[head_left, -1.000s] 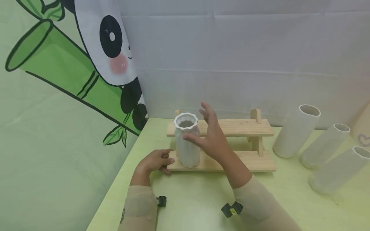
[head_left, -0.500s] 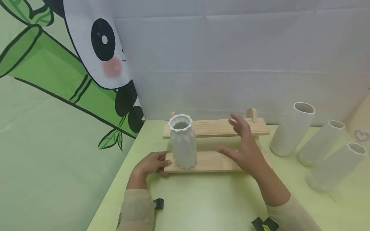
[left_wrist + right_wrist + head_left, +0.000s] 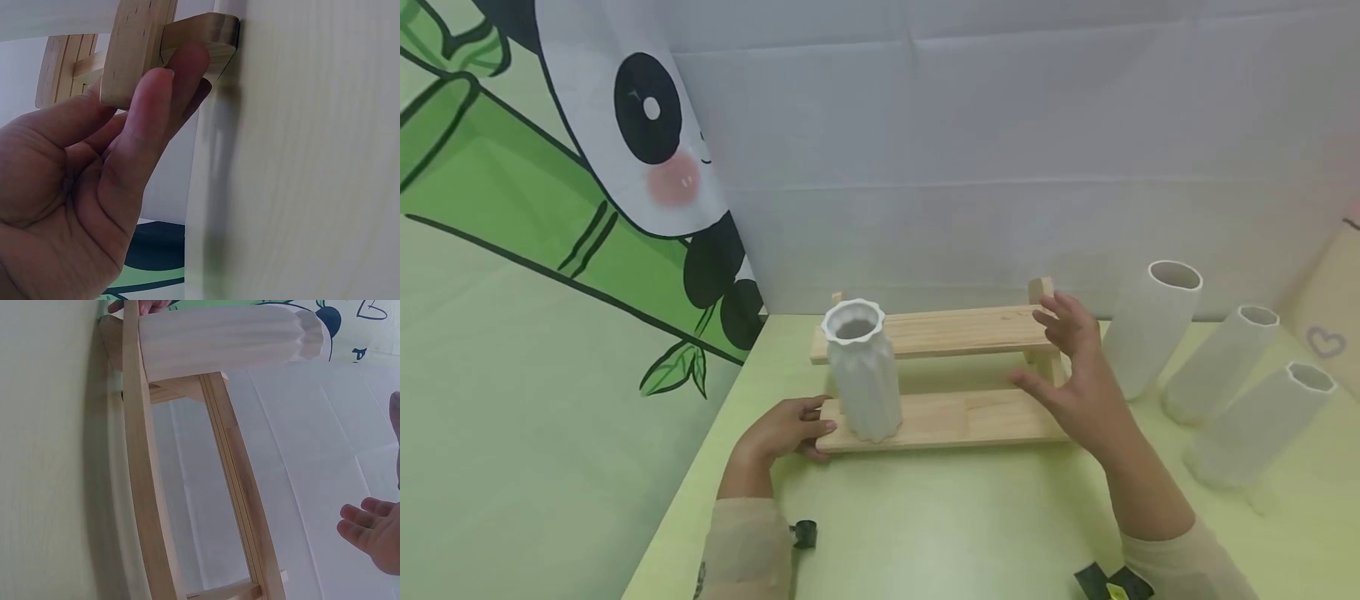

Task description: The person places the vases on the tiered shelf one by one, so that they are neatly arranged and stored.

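Observation:
A two-tier wooden plant stand (image 3: 970,417) rests on the table. On the left part of its lower board stands a white ribbed vase (image 3: 867,379) with a scalloped rim, upright. My left hand (image 3: 781,433) grips the left end of that lower board, thumb in front; in the left wrist view its fingers lie around the board end (image 3: 128,59). Over the right end of the stand my right hand (image 3: 1078,387) is raised, holding nothing, thumb and fingers spread apart. The right wrist view shows the same vase (image 3: 231,340) on the board, away from that hand.
To the right of the stand are a tall white vase (image 3: 1153,333), a smaller white vase (image 3: 1221,367) and another white vase (image 3: 1258,429) nearer the front. Behind the table hangs a white cloth (image 3: 970,167). A panda-printed cloth (image 3: 550,333) covers the left side.
My right hand has moved away from the vase, rightward along the stand to its right end. The left hand keeps its hold on the board. The head view has shifted slightly.

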The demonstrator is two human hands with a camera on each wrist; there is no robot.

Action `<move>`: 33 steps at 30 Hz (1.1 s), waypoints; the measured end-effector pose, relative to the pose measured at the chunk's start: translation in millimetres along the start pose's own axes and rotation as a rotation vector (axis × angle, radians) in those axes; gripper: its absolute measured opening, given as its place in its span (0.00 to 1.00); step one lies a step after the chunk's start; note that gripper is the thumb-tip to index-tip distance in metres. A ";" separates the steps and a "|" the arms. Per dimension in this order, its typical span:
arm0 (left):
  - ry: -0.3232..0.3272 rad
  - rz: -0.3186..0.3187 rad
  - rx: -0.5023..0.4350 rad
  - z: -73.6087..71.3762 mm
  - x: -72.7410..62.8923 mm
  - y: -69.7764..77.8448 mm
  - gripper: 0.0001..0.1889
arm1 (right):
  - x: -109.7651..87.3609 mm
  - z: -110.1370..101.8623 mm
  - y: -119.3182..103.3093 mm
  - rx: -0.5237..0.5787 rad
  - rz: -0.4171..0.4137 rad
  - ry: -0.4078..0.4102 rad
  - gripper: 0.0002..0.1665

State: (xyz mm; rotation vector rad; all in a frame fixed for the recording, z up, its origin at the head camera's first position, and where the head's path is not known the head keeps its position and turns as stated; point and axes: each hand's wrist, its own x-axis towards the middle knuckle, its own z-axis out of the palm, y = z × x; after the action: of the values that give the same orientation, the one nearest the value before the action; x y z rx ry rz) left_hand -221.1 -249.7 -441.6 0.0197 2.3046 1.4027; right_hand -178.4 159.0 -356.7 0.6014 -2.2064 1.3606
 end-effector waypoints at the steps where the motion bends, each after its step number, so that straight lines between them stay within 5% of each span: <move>1: -0.002 0.004 -0.001 -0.1 -0.2 -0.5 0.38 | 0.4 -1.9 0.9 -0.001 0.003 0.009 0.63; 12: -0.008 0.000 -0.016 -0.8 2.1 -4.4 0.38 | 11.5 -36.3 6.4 0.041 0.058 0.224 0.56; 24: -0.037 0.021 -0.019 -1.6 -0.7 -1.3 0.38 | 26.8 -76.0 39.1 -0.083 0.134 0.534 0.59; 33: -0.020 0.009 -0.040 -0.4 -0.4 -1.6 0.38 | 35.7 -88.8 65.7 -0.058 0.375 0.505 0.64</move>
State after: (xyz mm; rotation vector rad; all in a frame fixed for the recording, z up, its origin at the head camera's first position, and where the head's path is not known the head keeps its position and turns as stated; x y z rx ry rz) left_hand -220.6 -250.9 -442.7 0.0320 2.2629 1.4461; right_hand -230.7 262.1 -345.9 -0.1818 -1.9799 1.4236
